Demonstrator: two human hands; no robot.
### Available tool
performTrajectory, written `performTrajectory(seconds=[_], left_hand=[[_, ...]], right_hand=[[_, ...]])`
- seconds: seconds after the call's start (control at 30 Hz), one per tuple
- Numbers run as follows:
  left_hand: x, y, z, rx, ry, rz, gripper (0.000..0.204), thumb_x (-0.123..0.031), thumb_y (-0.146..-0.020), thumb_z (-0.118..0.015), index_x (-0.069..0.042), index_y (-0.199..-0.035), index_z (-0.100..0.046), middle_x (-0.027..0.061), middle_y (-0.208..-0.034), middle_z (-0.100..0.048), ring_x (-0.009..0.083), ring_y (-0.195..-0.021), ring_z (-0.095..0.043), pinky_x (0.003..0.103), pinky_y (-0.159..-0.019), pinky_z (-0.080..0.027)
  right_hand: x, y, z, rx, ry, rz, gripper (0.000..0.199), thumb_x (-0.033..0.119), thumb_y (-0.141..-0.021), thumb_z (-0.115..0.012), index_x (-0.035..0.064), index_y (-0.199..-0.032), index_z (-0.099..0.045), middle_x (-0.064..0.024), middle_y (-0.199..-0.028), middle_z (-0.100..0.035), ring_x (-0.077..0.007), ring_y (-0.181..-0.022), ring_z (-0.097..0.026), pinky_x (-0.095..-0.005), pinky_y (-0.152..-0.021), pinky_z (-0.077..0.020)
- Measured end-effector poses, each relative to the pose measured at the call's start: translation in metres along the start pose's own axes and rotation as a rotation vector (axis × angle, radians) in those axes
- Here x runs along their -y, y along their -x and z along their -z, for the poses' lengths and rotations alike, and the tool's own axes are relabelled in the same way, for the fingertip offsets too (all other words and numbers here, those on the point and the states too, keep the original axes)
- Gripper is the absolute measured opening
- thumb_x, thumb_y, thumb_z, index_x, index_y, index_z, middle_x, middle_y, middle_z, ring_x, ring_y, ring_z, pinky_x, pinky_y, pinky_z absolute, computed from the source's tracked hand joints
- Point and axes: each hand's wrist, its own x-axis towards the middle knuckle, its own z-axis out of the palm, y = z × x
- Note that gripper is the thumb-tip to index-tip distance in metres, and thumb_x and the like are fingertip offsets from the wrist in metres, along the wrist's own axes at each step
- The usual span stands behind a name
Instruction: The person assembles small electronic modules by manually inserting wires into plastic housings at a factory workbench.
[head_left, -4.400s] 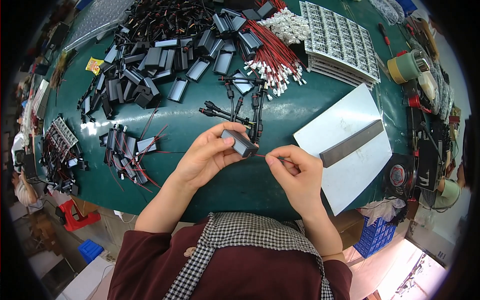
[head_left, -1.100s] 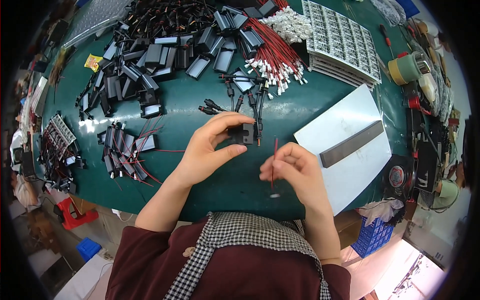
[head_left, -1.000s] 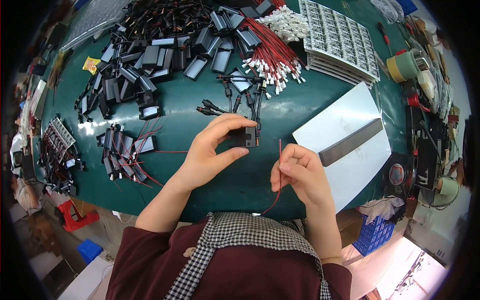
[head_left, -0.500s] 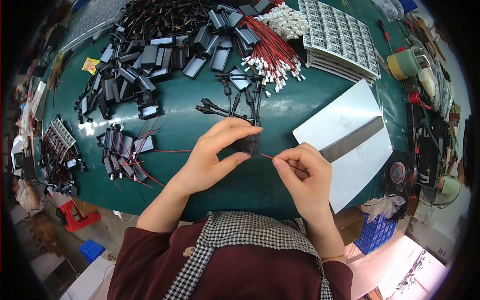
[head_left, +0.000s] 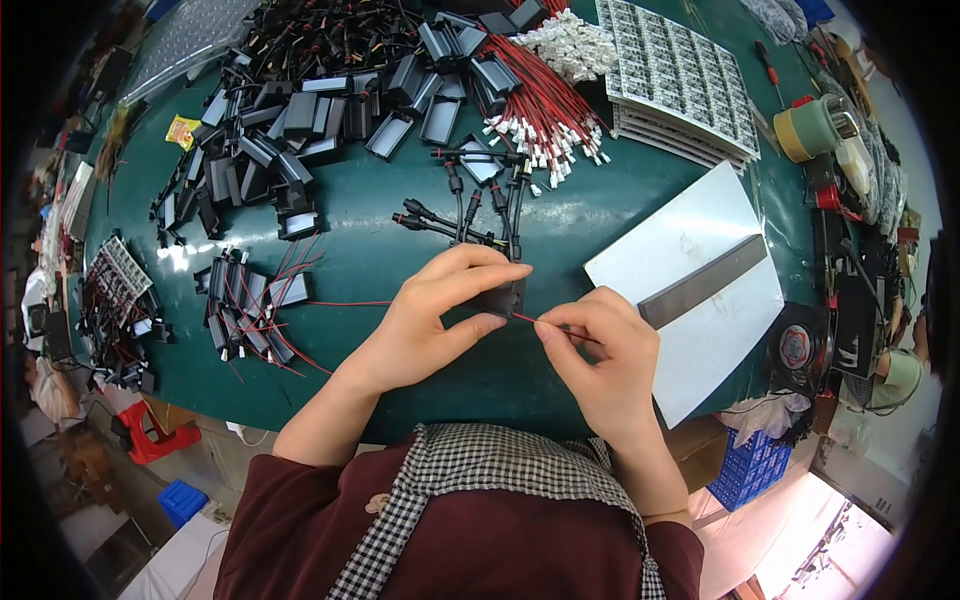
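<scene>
My hands at the cluttered green counter (head_left: 400, 215)

My left hand (head_left: 440, 315) grips a small black housing (head_left: 500, 298) above the matte counter; my right hand (head_left: 600, 350) pinches a thin red wire (head_left: 523, 318) at it.

Black housing (head_left: 500, 297) — mostly hidden behind fingers (head_left: 470, 275).

Small black rectangular housing (head_left: 500, 298), mostly hidden, lifted above the green table's near edge, with thin red wire (head_left: 524, 318) running rightward from its near side.
</scene>
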Motion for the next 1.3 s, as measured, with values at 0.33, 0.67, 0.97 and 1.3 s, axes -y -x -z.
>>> performTrajectory(seconds=[0.33, 0.67, 0.97, 1.3], left_hand=[[-0.001, 0.005, -0.016, -0.074, 0.123, 0.002, 0.035, -0.001, -0.071, -0.073, -0.004, -0.098, -0.052, 0.0126, -0.115, -0.056, 0.0263, -0.105, -0.058, 0.034, -0.086, -0.049], [0.001, 0.002, -0.005, 0.056, 0.268, 0.004, 0.018, 0.0, -0.074, -0.071, -0.004, -0.092, -0.069, 0.0103, -0.109, -0.058, 0.0231, -0.104, -0.057, 0.034, -0.087, -0.047], [-0.011, 0.005, 0.003, -0.247, -0.008, -0.054, 0.004, -0.002, -0.081, -0.065, 0.0, -0.081, -0.062, 0.0112, -0.106, -0.062, 0.0258, -0.107, -0.06, 0.036, -0.09, -0.046], [-0.054, 0.045, 0.05, -0.657, 0.562, -0.38, 0.024, -0.026, -0.098, -0.049, -0.004, -0.088, -0.044, 0.0089, -0.067, -0.055, 0.0232, -0.05, -0.058, 0.03, -0.045, -0.046]], right_hand=[[0.001, -0.002, -0.008, 0.251, 0.193, 0.038, 0.093, 0.039, -0.071, -0.078, 0.0107, -0.143, -0.028, -0.0113, -0.105, -0.054, -0.0249, -0.078, -0.063, -0.0353, -0.065, -0.0519], [-0.012, 0.0, -0.009, 0.259, 0.212, 0.113, 0.07, 0.021, -0.08, -0.07, 0.0081, -0.139, -0.037, -0.0114, -0.102, -0.058, -0.0261, -0.075, -0.063, -0.0332, -0.059, -0.0507], [-0.006, -0.001, -0.009, 0.061, 0.291, 0.068, 0.042, 0.021, -0.075, -0.073, 0.0054, -0.112, -0.059, -0.0074, -0.082, -0.061, -0.0247, -0.073, -0.063, -0.0335, -0.061, -0.0489], [0.021, -0.014, -0.012, 0.523, -0.039, -0.047, 0.056, 0.017, -0.076, -0.075, 0.0055, -0.126, -0.053, -0.0131, -0.101, -0.064, -0.023, -0.083, -0.064, -0.0317, -0.077, -0.0513]])
